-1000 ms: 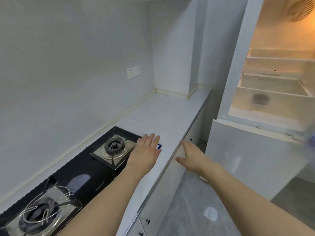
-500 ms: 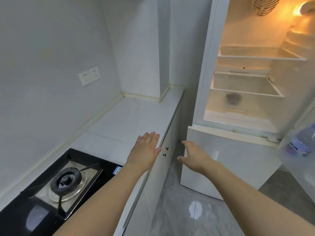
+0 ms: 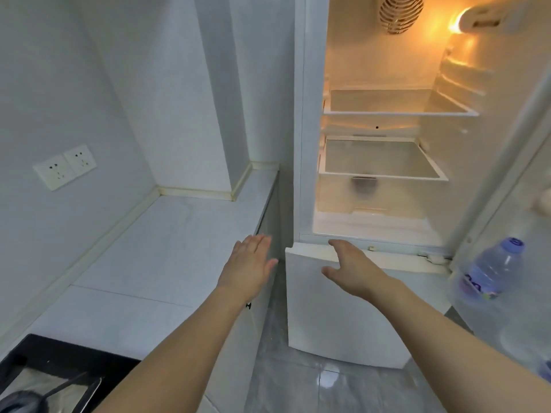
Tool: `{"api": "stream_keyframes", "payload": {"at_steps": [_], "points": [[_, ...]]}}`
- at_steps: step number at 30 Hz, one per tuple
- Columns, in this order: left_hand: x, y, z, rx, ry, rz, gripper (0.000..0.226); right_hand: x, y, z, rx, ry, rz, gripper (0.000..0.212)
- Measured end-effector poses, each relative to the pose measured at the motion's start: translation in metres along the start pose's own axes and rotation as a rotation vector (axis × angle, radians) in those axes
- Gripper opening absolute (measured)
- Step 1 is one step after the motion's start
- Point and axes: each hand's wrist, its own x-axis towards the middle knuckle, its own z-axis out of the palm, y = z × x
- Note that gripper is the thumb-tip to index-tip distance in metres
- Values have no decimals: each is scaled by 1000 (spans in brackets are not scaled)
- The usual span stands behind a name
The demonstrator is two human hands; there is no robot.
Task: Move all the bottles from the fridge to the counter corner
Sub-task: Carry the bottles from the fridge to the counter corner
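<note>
- Both hands, left (image 3: pixel 249 268) and right (image 3: pixel 351 271), hold nothing, with flat relaxed fingers.
- Clear plastic bottle (image 3: pixel 489 271) stands in the fridge (image 3: pixel 310 144) door.
- Smooth white counter (image 3: pixel 167 242) is bare.

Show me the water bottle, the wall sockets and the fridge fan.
water bottle (image 3: pixel 493 271), head view, on its clear body
wall sockets (image 3: pixel 65 166), head view, on the plates' middle
fridge fan (image 3: pixel 401 11), head view, on its grille

Body in view: two forearms and hands only | left hand (image 3: pixel 249 268): bare, no glove, ring or watch seen | right hand (image 3: pixel 353 269): bare, no glove, ring or wristband seen | forearms: uncovered to frame edge, no sleeve visible | markings: none seen
</note>
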Motion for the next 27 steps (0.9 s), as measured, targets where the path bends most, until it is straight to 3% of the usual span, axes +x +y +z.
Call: {"api": "stream_keyframes", "payload": {"at_steps": [15,27], "points": [[108,182,38,-125,-27,126,54,8,161,-109,12,207,95,63],[148,282,69,-247,-50,201,53,-32,220,-140,-16,334,208,56]]}}
